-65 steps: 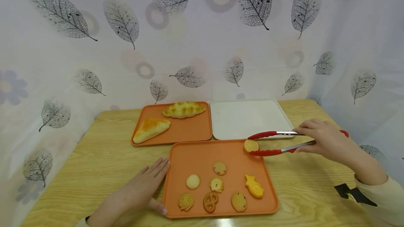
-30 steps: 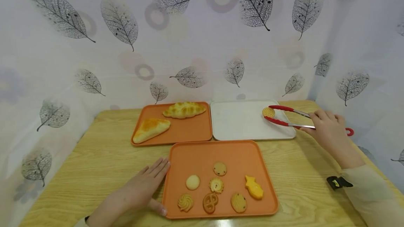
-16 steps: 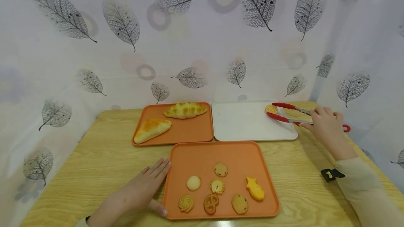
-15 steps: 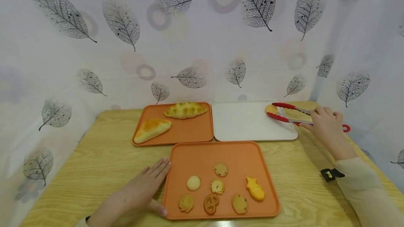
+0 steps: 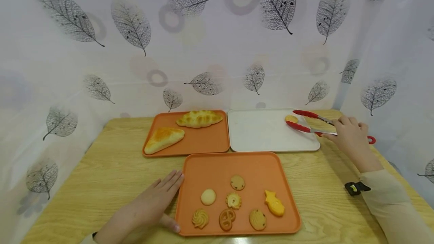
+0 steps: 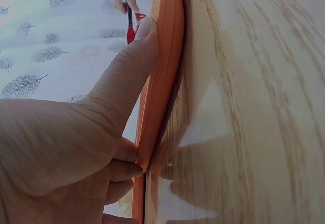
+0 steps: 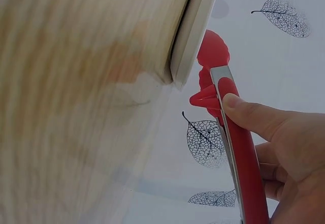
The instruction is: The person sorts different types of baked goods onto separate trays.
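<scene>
My right hand [image 5: 350,138] grips a pair of red-tipped metal tongs [image 5: 317,133] over the right part of the white tray [image 5: 261,133]. The tong tips stand spread, and a round cookie [image 5: 291,118] lies on that tray by the lower tip, which covers part of its edge. In the right wrist view, the thumb presses the red handle of the tongs [image 7: 244,163]. Fingers straight, my left hand [image 5: 152,202] rests against the left rim of the front orange tray [image 5: 210,166]; in the left wrist view its thumb [image 6: 124,69] touches the rim.
On the front orange tray lie several cookies, among them a pretzel-shaped one [image 5: 226,219] and a yellow fish-shaped one [image 5: 274,203]. The back orange tray [image 5: 207,140] holds a triangular pastry [image 5: 164,139] and a long bread [image 5: 199,118]. A leaf-print cloth [image 5: 217,48] hangs behind the wooden table [image 5: 125,172].
The right hand carried the cookie in the tongs from the front orange tray to the white tray. The tips then parted and the cookie dropped flat. My left hand stayed put.
</scene>
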The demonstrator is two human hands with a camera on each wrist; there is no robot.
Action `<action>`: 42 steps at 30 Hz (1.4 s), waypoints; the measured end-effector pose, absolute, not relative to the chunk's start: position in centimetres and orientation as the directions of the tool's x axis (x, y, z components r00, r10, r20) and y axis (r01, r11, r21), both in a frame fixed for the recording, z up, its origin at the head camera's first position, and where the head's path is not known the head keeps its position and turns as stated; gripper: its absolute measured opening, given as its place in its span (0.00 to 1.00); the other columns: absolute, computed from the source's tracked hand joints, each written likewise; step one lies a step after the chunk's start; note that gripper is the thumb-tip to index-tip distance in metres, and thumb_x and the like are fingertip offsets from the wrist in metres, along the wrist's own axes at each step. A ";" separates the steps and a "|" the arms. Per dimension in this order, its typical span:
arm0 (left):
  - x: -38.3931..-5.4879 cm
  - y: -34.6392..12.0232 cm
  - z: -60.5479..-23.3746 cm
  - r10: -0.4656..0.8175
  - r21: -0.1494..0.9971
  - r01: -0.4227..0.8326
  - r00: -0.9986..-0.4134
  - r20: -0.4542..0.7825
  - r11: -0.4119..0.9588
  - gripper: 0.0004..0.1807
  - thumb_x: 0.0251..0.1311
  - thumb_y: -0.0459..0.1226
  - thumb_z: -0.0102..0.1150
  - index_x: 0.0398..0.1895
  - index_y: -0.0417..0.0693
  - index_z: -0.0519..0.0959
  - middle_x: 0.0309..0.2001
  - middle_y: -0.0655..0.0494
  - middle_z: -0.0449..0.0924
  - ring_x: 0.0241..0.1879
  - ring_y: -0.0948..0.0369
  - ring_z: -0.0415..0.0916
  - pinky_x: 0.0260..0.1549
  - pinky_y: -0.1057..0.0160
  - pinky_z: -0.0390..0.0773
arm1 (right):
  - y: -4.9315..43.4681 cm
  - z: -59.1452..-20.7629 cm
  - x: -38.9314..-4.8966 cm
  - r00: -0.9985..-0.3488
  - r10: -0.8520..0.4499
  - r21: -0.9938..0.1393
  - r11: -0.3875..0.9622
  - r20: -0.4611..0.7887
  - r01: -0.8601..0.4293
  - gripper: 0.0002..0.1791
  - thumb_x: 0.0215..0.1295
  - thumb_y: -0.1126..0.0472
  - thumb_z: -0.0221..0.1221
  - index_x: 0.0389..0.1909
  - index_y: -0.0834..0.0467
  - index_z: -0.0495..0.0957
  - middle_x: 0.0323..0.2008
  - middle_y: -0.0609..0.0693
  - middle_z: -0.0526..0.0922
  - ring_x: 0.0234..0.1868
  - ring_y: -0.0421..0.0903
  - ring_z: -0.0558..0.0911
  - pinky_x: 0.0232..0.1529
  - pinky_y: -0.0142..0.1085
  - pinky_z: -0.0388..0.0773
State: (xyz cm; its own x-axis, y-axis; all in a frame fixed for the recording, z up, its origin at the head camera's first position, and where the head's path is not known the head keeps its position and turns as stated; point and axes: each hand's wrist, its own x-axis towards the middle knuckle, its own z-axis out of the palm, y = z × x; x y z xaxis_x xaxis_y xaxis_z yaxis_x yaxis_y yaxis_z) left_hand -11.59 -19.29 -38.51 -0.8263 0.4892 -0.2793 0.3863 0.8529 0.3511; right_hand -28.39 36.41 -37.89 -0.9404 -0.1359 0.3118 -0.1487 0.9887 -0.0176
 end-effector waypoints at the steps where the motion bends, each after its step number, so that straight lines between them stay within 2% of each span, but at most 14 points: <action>1: -11.6 -19.3 -38.5 0.489 0.352 0.385 -0.826 -0.280 0.853 0.72 0.35 0.73 0.58 0.77 0.39 0.44 0.79 0.42 0.39 0.78 0.44 0.37 0.69 0.33 0.53 | 36.4 -37.9 -28.4 -0.939 -0.136 -0.021 0.988 0.317 -0.150 0.29 0.59 0.50 0.66 0.50 0.71 0.75 0.48 0.68 0.71 0.52 0.68 0.66 0.47 0.66 0.60; 4: -11.7 -19.3 -38.5 0.488 0.356 0.382 -0.826 -0.282 0.853 0.72 0.36 0.73 0.58 0.77 0.39 0.44 0.79 0.42 0.38 0.78 0.44 0.37 0.69 0.33 0.53 | 36.4 -37.8 -28.4 -0.935 -0.131 -0.046 0.987 0.330 -0.155 0.30 0.58 0.51 0.67 0.51 0.71 0.74 0.49 0.69 0.72 0.53 0.69 0.66 0.47 0.66 0.60; 11: -11.6 -19.3 -38.4 0.497 0.351 0.396 -0.825 -0.269 0.848 0.71 0.37 0.73 0.59 0.77 0.38 0.44 0.79 0.42 0.38 0.78 0.44 0.37 0.68 0.33 0.54 | 35.9 -36.8 -28.0 -0.937 -0.134 -0.126 0.975 0.322 -0.182 0.36 0.61 0.42 0.63 0.57 0.69 0.72 0.53 0.69 0.71 0.54 0.70 0.65 0.47 0.67 0.60; 15: -11.6 -19.3 -38.4 0.498 0.347 0.400 -0.826 -0.266 0.848 0.71 0.36 0.73 0.59 0.77 0.38 0.45 0.79 0.41 0.39 0.78 0.44 0.37 0.68 0.33 0.54 | 35.2 -36.4 -27.7 -0.878 -0.189 -0.114 0.958 0.439 -0.263 0.34 0.53 0.45 0.69 0.51 0.67 0.78 0.48 0.66 0.76 0.47 0.67 0.71 0.40 0.66 0.67; 17: -11.6 -19.4 -38.4 0.498 0.347 0.400 -0.826 -0.263 0.848 0.71 0.36 0.73 0.59 0.77 0.38 0.45 0.79 0.41 0.39 0.78 0.44 0.37 0.68 0.33 0.54 | 34.8 -36.2 -27.6 -0.835 -0.228 -0.109 0.940 0.501 -0.323 0.35 0.49 0.41 0.70 0.47 0.66 0.80 0.45 0.64 0.78 0.43 0.66 0.74 0.34 0.62 0.69; 19: -11.6 -19.4 -38.4 0.498 0.350 0.400 -0.827 -0.261 0.847 0.71 0.37 0.73 0.59 0.77 0.38 0.45 0.79 0.41 0.39 0.78 0.44 0.37 0.68 0.32 0.54 | 34.3 -36.0 -27.6 -0.792 -0.267 -0.107 0.917 0.549 -0.384 0.40 0.48 0.32 0.64 0.44 0.65 0.82 0.41 0.63 0.79 0.39 0.64 0.75 0.28 0.57 0.69; 21: -11.6 -19.3 -38.4 0.497 0.352 0.397 -0.826 -0.264 0.848 0.71 0.37 0.73 0.59 0.77 0.38 0.45 0.79 0.41 0.39 0.78 0.44 0.37 0.68 0.33 0.54 | 33.8 -35.8 -27.5 -0.751 -0.304 -0.101 0.893 0.586 -0.439 0.46 0.46 0.23 0.53 0.42 0.64 0.83 0.38 0.61 0.79 0.36 0.62 0.76 0.23 0.50 0.67; 24: -11.7 -19.4 -38.4 0.499 0.356 0.397 -0.824 -0.267 0.846 0.71 0.37 0.73 0.58 0.77 0.38 0.45 0.79 0.41 0.39 0.78 0.44 0.37 0.68 0.33 0.53 | 33.0 -35.7 -27.4 -0.688 -0.362 -0.079 0.850 0.629 -0.520 0.52 0.46 0.20 0.41 0.40 0.65 0.84 0.33 0.60 0.79 0.35 0.59 0.76 0.24 0.46 0.66; 27: -11.7 -19.4 -38.4 0.498 0.360 0.393 -0.824 -0.271 0.846 0.71 0.37 0.73 0.58 0.77 0.38 0.44 0.79 0.41 0.38 0.78 0.44 0.36 0.68 0.33 0.53 | 32.3 -35.6 -27.3 -0.652 -0.421 -0.062 0.810 0.631 -0.583 0.47 0.49 0.24 0.51 0.40 0.67 0.84 0.31 0.59 0.80 0.34 0.56 0.76 0.28 0.45 0.69; 31: -11.6 -19.4 -38.3 0.495 0.363 0.388 -0.825 -0.272 0.847 0.71 0.37 0.73 0.59 0.77 0.39 0.44 0.79 0.42 0.38 0.78 0.45 0.36 0.69 0.33 0.52 | 31.4 -35.6 -26.9 -0.627 -0.488 -0.050 0.764 0.608 -0.643 0.36 0.44 0.39 0.70 0.41 0.68 0.84 0.32 0.57 0.81 0.30 0.50 0.76 0.27 0.40 0.68; 33: -11.6 -19.3 -38.3 0.494 0.360 0.390 -0.827 -0.269 0.848 0.71 0.37 0.73 0.59 0.77 0.39 0.44 0.79 0.41 0.38 0.78 0.44 0.36 0.69 0.33 0.53 | 31.0 -35.5 -26.8 -0.614 -0.515 -0.035 0.748 0.598 -0.662 0.34 0.41 0.43 0.73 0.42 0.66 0.84 0.33 0.56 0.81 0.29 0.47 0.75 0.27 0.38 0.67; 36: -11.6 -19.3 -38.3 0.493 0.353 0.391 -0.828 -0.267 0.850 0.71 0.36 0.73 0.59 0.77 0.39 0.45 0.79 0.41 0.38 0.78 0.45 0.36 0.69 0.33 0.53 | 30.4 -35.4 -26.5 -0.597 -0.552 -0.023 0.723 0.582 -0.691 0.34 0.41 0.42 0.73 0.43 0.65 0.84 0.35 0.55 0.81 0.31 0.49 0.75 0.29 0.40 0.68; 40: -11.5 -19.3 -38.4 0.492 0.351 0.392 -0.829 -0.266 0.850 0.71 0.36 0.73 0.59 0.77 0.38 0.45 0.79 0.41 0.39 0.78 0.44 0.37 0.68 0.33 0.53 | 29.7 -35.3 -25.9 -0.608 -0.591 -0.047 0.696 0.529 -0.717 0.35 0.43 0.39 0.71 0.44 0.65 0.84 0.37 0.55 0.81 0.36 0.52 0.77 0.35 0.45 0.71; 42: -11.5 -19.3 -38.3 0.492 0.347 0.393 -0.829 -0.266 0.851 0.71 0.36 0.73 0.59 0.77 0.38 0.45 0.79 0.41 0.39 0.78 0.44 0.37 0.69 0.33 0.53 | 29.3 -35.3 -25.6 -0.606 -0.610 -0.057 0.679 0.510 -0.732 0.36 0.45 0.38 0.70 0.44 0.64 0.84 0.37 0.53 0.81 0.37 0.50 0.76 0.36 0.45 0.72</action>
